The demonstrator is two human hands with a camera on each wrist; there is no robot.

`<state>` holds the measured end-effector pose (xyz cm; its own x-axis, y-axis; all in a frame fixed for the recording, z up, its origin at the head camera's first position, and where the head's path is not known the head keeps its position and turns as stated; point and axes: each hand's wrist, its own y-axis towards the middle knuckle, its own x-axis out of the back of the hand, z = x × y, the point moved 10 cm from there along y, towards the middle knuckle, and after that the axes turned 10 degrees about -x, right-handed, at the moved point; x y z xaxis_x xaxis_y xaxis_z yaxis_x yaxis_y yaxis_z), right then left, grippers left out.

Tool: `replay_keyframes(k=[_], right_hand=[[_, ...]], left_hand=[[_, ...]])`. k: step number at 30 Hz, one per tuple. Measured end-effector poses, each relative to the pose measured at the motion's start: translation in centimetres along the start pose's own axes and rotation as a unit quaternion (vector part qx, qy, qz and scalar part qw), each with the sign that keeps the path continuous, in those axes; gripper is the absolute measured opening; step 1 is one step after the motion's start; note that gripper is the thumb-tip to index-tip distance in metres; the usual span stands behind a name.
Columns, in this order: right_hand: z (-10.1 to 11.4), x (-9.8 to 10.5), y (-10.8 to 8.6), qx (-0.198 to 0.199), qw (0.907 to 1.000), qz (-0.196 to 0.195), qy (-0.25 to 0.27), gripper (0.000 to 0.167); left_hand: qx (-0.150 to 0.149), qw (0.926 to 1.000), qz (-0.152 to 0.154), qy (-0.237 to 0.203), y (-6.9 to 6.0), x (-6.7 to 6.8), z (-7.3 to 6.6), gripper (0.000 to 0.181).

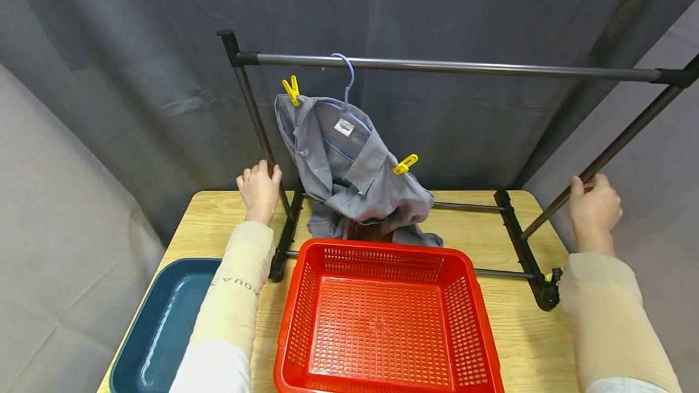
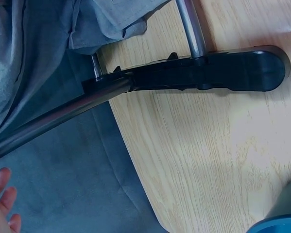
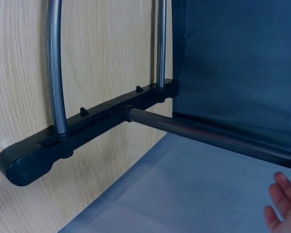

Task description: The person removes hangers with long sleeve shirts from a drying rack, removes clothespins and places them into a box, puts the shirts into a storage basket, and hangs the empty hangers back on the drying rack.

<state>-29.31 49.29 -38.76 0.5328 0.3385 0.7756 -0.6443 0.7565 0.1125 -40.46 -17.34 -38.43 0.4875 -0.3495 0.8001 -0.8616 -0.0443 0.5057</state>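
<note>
A metal clothes rack (image 1: 464,67) stands on the table, with a black foot (image 2: 208,70) at each side. My left hand (image 1: 259,191) pinches its left post, thumb and index finger at the tube; the other fingers (image 2: 7,199) hang loose below it. My right hand (image 1: 595,208) holds the right post (image 3: 208,134) with thumb and index finger, its other fingers spread off the tube. From the top bar hangs a grey collared shirt (image 1: 349,184) on a lilac hanger (image 1: 350,74). Yellow clothespins (image 1: 292,91) clip both shoulders. The shirt's lower part bunches behind the basket.
A red perforated basket (image 1: 377,326) lies in front of the rack. At the left front sits a dark teal tray (image 1: 164,326), partly hidden by my left forearm. Grey curtains (image 1: 464,5) enclose the wooden table (image 1: 215,217) at the back and sides.
</note>
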Motion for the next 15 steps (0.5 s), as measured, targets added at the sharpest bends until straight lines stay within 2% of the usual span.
replay_keyframes(k=[15], right_hand=[[0.81,-0.6,-0.19,0.005,0.9999,0.015,-0.001,0.053]], left_hand=[[0.004,0.9999,-0.009,0.002,-0.21,0.51,0.72,0.035]])
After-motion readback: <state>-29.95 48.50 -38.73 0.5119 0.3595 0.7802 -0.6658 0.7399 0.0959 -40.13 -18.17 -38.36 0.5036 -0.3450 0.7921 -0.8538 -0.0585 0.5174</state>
